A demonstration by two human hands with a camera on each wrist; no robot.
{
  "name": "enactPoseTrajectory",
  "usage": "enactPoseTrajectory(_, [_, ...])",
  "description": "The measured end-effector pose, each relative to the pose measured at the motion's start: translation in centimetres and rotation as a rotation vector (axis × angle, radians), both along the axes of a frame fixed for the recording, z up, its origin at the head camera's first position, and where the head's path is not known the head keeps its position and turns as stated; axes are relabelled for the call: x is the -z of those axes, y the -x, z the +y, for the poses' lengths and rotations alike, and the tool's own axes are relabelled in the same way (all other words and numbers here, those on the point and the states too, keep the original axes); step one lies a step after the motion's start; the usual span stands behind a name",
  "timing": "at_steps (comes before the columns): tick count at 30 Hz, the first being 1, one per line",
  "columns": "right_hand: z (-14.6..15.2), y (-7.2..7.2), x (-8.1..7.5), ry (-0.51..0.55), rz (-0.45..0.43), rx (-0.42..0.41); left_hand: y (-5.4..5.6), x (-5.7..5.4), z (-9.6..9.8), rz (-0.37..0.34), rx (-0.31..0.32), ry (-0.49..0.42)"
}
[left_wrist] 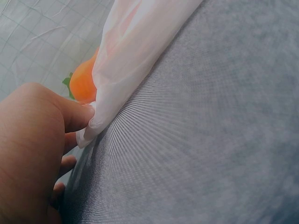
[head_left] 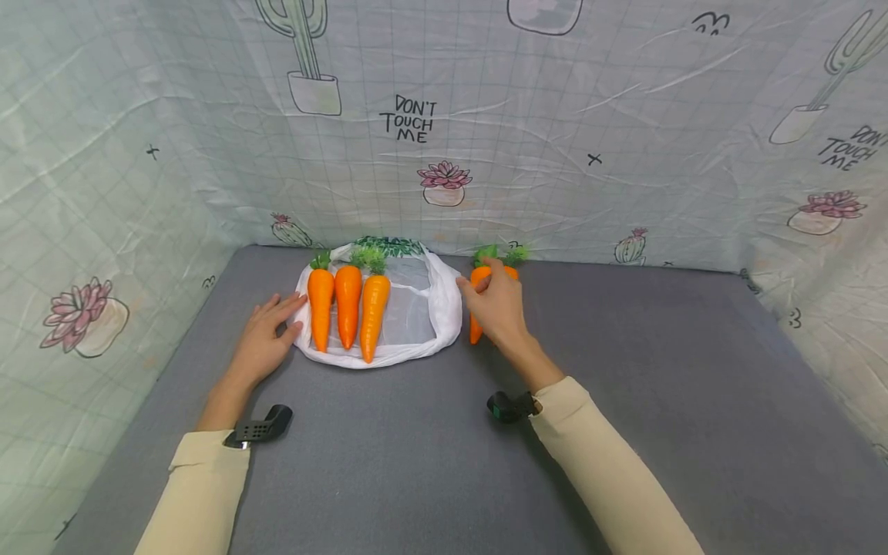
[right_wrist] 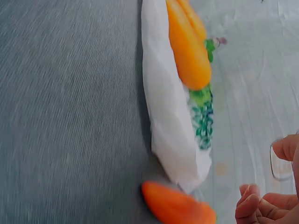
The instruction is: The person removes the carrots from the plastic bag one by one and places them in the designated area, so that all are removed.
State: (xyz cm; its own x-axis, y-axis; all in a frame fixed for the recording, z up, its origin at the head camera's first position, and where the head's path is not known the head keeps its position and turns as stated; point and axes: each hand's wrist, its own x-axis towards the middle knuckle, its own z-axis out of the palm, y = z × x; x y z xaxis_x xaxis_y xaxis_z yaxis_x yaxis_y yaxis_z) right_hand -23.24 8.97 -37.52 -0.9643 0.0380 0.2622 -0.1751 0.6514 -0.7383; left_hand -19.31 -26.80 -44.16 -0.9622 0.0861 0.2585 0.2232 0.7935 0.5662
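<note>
Three orange carrots with green tops lie side by side in a white bag (head_left: 447,304): a left carrot (head_left: 321,297), a middle carrot (head_left: 348,297) and a right carrot (head_left: 375,304). At the bag's left edge is my left hand (head_left: 260,339); in the left wrist view its thumb and a finger pinch the rolled rim (left_wrist: 112,100). To the right of the bag, my right hand (head_left: 501,304) is over two more carrots, a nearer-left carrot (head_left: 475,327) and another carrot (head_left: 512,272), partly covering both. Its thumb stands apart from its fingers, with nothing between them.
Everything lies on a grey table (head_left: 388,462), near its back edge. Behind and at both sides hangs a pale curtain (head_left: 520,139) printed with cacti and lettering. Each wrist carries a black camera, the left camera (head_left: 260,428) and the right camera (head_left: 512,407).
</note>
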Motion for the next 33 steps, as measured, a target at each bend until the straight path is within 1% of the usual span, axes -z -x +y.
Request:
enactPoseTrajectory(2, [-0.7,-0.1,-0.1,0.002,0.016,-0.018,0.0,0.0,0.0,-0.001,-0.001,-0.002])
enactPoseTrajectory(6, [-2.3,-0.3,-0.2,-0.028,0.043,-0.046,0.1,0.1,-0.1,-0.004,-0.004,0.003])
enactPoseTrajectory(11, [-4.0,-0.7,0.0,-0.034,0.02,-0.068,0.1,0.1,-0.1,-0.009,-0.007,0.01])
enactPoseTrajectory(17, [-5.8,-1.2,0.4,-0.018,0.023,-0.119,0.1,0.1,-0.1,-0.011,-0.009,0.008])
enactPoseTrajectory(27, [-8.3,-2.0,1.3,-0.003,-0.03,-0.173,0.1,0.0,0.0,-0.019,-0.018,0.008])
enactPoseTrajectory(33, [-9.8,-2.3,1.9,-0.017,-0.066,-0.202,0.1,0.1,-0.1,-0.013,-0.015,0.007])
